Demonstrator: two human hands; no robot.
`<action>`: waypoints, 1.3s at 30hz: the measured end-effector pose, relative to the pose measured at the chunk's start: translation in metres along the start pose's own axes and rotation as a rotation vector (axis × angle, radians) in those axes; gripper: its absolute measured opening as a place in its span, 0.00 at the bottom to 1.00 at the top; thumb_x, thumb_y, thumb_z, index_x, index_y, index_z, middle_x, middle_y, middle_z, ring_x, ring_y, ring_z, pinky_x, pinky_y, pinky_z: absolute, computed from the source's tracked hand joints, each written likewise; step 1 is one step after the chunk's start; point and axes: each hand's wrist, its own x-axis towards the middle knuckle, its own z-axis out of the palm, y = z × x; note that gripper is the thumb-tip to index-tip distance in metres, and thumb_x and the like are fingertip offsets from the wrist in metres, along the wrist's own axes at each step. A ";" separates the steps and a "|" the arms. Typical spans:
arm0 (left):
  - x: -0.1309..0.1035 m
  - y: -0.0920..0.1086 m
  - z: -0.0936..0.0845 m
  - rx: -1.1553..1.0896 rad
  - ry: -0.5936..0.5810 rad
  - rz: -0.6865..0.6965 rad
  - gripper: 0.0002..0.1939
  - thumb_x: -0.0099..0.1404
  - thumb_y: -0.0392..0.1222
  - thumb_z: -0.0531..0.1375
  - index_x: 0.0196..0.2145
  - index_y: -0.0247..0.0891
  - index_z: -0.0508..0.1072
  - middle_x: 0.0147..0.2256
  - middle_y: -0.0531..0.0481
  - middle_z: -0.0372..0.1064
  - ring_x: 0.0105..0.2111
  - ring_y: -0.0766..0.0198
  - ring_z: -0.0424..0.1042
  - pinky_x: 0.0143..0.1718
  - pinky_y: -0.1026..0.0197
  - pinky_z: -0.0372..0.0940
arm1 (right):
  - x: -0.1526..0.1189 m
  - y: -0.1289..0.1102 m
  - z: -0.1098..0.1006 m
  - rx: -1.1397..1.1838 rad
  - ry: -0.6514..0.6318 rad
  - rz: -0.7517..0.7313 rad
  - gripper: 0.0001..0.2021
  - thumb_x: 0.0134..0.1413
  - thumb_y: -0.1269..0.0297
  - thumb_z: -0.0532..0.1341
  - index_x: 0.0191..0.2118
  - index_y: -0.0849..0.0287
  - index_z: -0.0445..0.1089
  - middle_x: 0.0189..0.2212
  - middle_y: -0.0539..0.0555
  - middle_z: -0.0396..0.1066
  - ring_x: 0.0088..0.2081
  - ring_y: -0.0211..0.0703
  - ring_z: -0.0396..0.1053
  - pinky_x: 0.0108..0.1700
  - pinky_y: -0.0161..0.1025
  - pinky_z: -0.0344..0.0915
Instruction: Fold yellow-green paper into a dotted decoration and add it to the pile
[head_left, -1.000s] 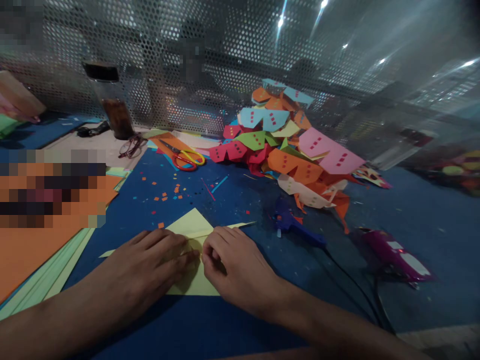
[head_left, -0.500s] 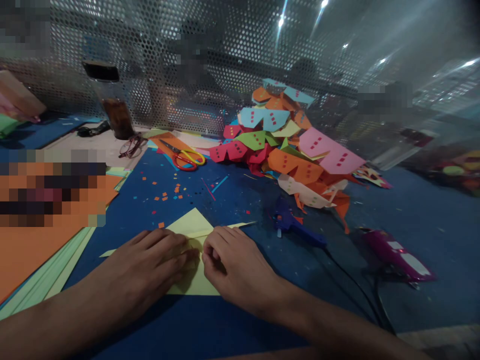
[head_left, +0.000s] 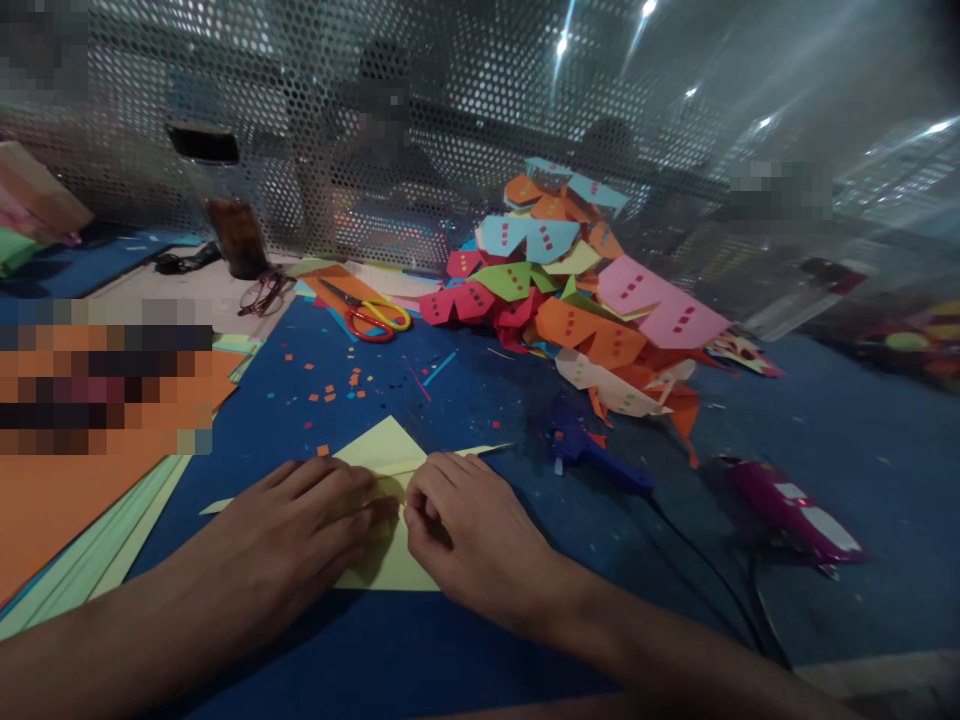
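A pale yellow sheet of paper (head_left: 386, 440) lies on the blue table, its pointed tip facing away from me and a narrow raised fold running across it. My left hand (head_left: 322, 515) rests on the left part of the paper, fingers together, pressing at the fold. Close beside it, my right hand (head_left: 469, 520) has its fingers curled in at the paper's middle, pinching the fold. The fingertips of both hands nearly meet. Thin ends of the folded paper stick out past both hands.
Red-and-yellow scissors (head_left: 375, 318) lie beyond the hands. A pile of colourful folded paper shapes (head_left: 585, 300) stands back right. Right of my hands are a blue glue gun (head_left: 600, 460) and a purple device (head_left: 799, 510). Paper sheets (head_left: 112, 480) lie left; a bottle (head_left: 232, 215) stands behind.
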 end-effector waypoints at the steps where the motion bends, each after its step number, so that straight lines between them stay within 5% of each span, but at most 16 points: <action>1: 0.000 0.000 0.000 0.000 0.004 0.006 0.14 0.72 0.32 0.53 0.50 0.43 0.73 0.49 0.47 0.74 0.46 0.55 0.70 0.47 0.53 0.64 | 0.000 0.000 0.000 0.002 0.001 0.000 0.05 0.60 0.72 0.56 0.33 0.58 0.64 0.32 0.51 0.67 0.35 0.41 0.62 0.40 0.41 0.54; 10: 0.001 0.000 0.001 0.051 0.034 0.011 0.17 0.73 0.32 0.51 0.54 0.42 0.72 0.49 0.45 0.73 0.45 0.53 0.69 0.45 0.52 0.63 | 0.000 0.000 0.002 -0.001 0.024 -0.005 0.05 0.60 0.72 0.56 0.32 0.58 0.63 0.31 0.50 0.66 0.34 0.41 0.61 0.39 0.41 0.54; 15: -0.001 -0.001 0.007 0.077 -0.007 -0.010 0.17 0.73 0.33 0.53 0.56 0.43 0.70 0.52 0.46 0.73 0.48 0.53 0.69 0.53 0.48 0.61 | -0.002 0.002 0.005 -0.019 0.052 -0.017 0.06 0.60 0.73 0.55 0.32 0.57 0.62 0.31 0.50 0.66 0.34 0.41 0.61 0.37 0.41 0.53; 30: 0.006 -0.001 0.010 0.058 0.076 -0.005 0.09 0.72 0.39 0.57 0.47 0.42 0.74 0.47 0.46 0.72 0.46 0.56 0.68 0.54 0.51 0.62 | -0.001 0.008 0.013 -0.035 0.126 -0.031 0.07 0.54 0.76 0.55 0.31 0.56 0.60 0.29 0.49 0.66 0.31 0.41 0.63 0.34 0.40 0.53; 39: 0.006 0.000 0.014 0.072 0.099 -0.032 0.07 0.72 0.38 0.57 0.46 0.41 0.72 0.46 0.47 0.72 0.43 0.55 0.68 0.43 0.53 0.63 | -0.002 0.008 0.013 -0.085 0.102 -0.017 0.07 0.54 0.76 0.55 0.31 0.56 0.60 0.29 0.49 0.66 0.31 0.41 0.63 0.34 0.39 0.53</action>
